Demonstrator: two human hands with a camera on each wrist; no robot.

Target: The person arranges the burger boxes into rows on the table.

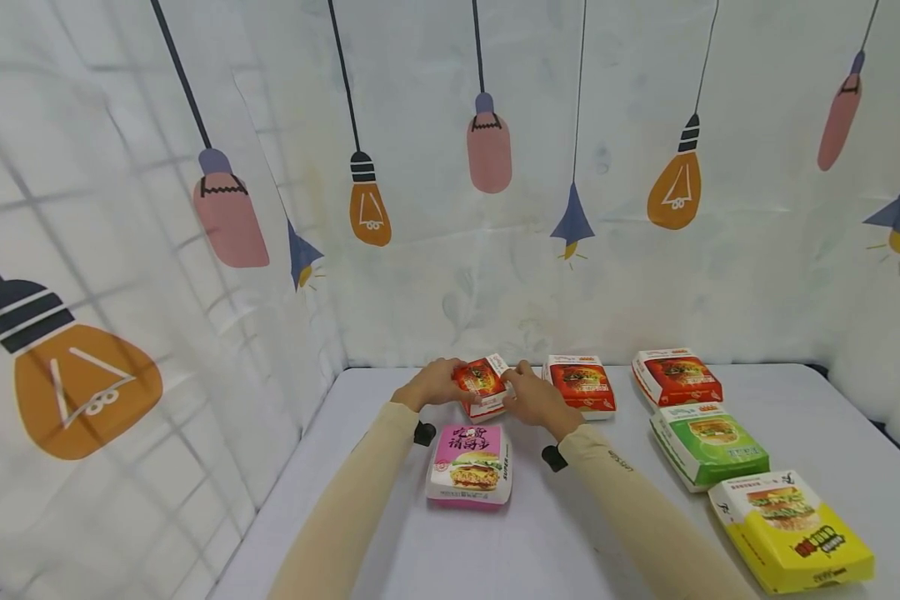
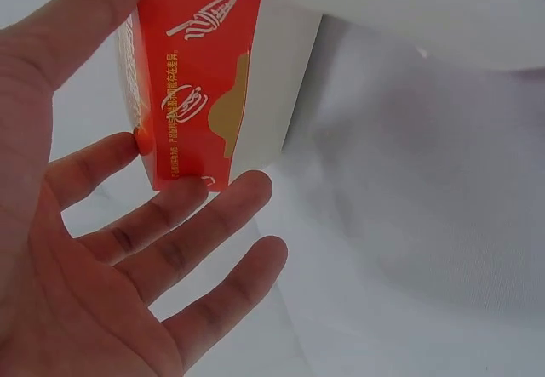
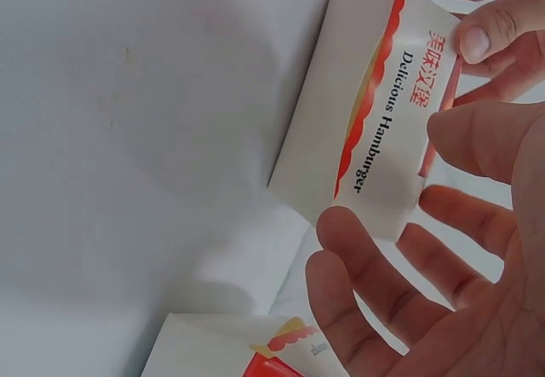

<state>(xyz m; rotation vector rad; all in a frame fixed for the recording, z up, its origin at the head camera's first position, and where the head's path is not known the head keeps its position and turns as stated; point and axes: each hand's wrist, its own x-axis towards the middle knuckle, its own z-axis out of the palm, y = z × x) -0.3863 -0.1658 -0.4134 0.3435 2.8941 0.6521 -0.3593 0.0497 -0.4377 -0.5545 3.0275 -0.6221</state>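
White table [image 1: 525, 550], yellow burger box [image 1: 795, 533] front right, green burger box [image 1: 708, 446] behind it, rightmost red burger box [image 1: 677, 377] farther back, pale cloth [image 1: 420, 308] backdrop printed with orange bulbs [image 1: 674, 192] and pink lamps [image 1: 489, 154].

On the white side of the red-and-white cardboard burger box [image 3: 383, 117] I read "Delicious Hamburger" in black and "美味汉堡" in red. My left wrist feed shows yellow print ending "可能存在差异" on its red end panel [image 2: 200, 71]. Lettering on the yellow-and-white cardboard box [image 1: 798, 533] is too small for me.
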